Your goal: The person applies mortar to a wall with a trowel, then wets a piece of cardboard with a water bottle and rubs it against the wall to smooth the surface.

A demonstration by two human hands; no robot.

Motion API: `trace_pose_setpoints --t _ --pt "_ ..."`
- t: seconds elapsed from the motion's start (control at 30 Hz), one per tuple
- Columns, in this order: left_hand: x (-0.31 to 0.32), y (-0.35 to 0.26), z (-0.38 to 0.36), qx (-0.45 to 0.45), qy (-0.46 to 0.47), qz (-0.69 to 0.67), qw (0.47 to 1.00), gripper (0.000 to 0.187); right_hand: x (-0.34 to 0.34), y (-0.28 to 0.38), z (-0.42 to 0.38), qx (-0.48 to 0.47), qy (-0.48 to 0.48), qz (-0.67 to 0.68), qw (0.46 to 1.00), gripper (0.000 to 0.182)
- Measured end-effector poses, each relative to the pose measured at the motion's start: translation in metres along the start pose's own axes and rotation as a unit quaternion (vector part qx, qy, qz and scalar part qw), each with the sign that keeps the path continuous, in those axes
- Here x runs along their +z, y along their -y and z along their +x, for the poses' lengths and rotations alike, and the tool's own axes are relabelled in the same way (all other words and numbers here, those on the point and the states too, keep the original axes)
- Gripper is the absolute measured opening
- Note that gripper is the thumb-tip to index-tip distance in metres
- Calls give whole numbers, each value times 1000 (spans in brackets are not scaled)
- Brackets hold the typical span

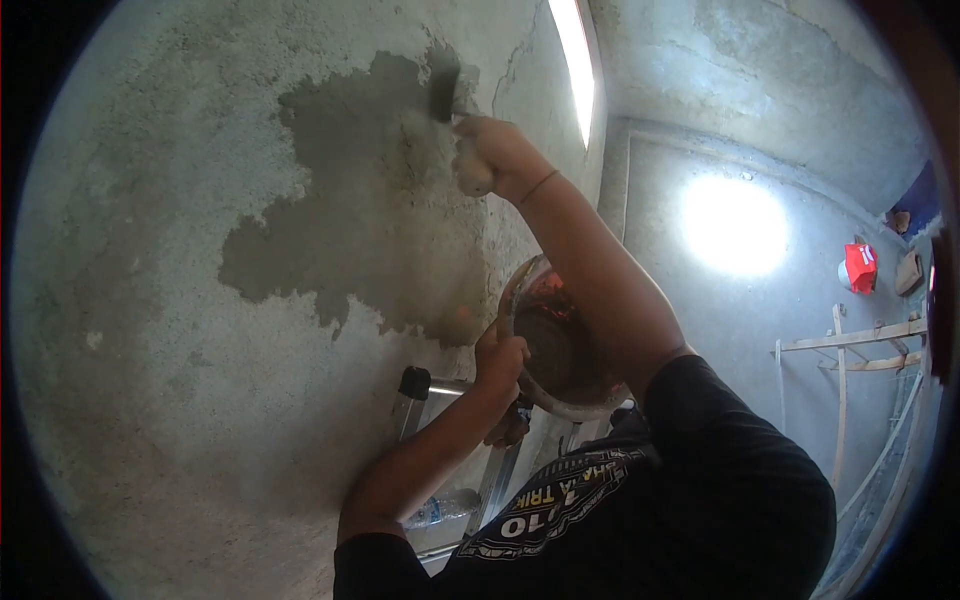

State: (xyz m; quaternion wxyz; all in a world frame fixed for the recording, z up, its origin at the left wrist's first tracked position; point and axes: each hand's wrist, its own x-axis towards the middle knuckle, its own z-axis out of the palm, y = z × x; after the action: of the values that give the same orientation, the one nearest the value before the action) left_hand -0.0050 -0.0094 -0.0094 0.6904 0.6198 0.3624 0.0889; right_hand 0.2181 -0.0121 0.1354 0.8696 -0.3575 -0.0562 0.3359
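Note:
My right hand point(495, 158) is closed around the pale handle of a trowel point(443, 92), raised against the upper wall. The dark blade is blurred and lies close to the top edge of a damp, darker patch point(370, 190) on the rough grey wall point(150, 330). Lower down, my left hand point(502, 362) grips the near rim of a round bucket point(512, 300), fingers partly hidden. The bucket is tilted toward me, showing reddish marks inside and a dark bottom. My right forearm covers part of its far side.
A metal ladder point(497, 478) stands below the bucket, with a clear plastic bottle point(442, 510) beside it. Wooden framing point(850, 340) stands at the right. A red item point(860, 268) hangs on the far wall. A bright narrow opening point(574, 65) is above.

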Motion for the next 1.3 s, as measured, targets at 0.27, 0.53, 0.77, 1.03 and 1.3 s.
trace_pose_setpoints --t 0.27,0.53,0.77,1.03,1.3 --pt "3 -6 -3 -45 -12 -2 999 33 19 60 -45 -98 227 -62 967 35" --pt "-1 5 4 -24 -16 14 999 36 -81 1 -161 -52 2 -220 974 30" --pt "1 -1 -2 -18 -13 33 999 38 -163 -45 -254 164 -76 -310 933 30" --pt "2 -3 -5 11 2 12 1000 31 -183 -21 -236 237 158 -727 625 36" --pt "6 2 -12 10 33 -24 999 28 -171 -48 -165 74 213 -898 377 24"
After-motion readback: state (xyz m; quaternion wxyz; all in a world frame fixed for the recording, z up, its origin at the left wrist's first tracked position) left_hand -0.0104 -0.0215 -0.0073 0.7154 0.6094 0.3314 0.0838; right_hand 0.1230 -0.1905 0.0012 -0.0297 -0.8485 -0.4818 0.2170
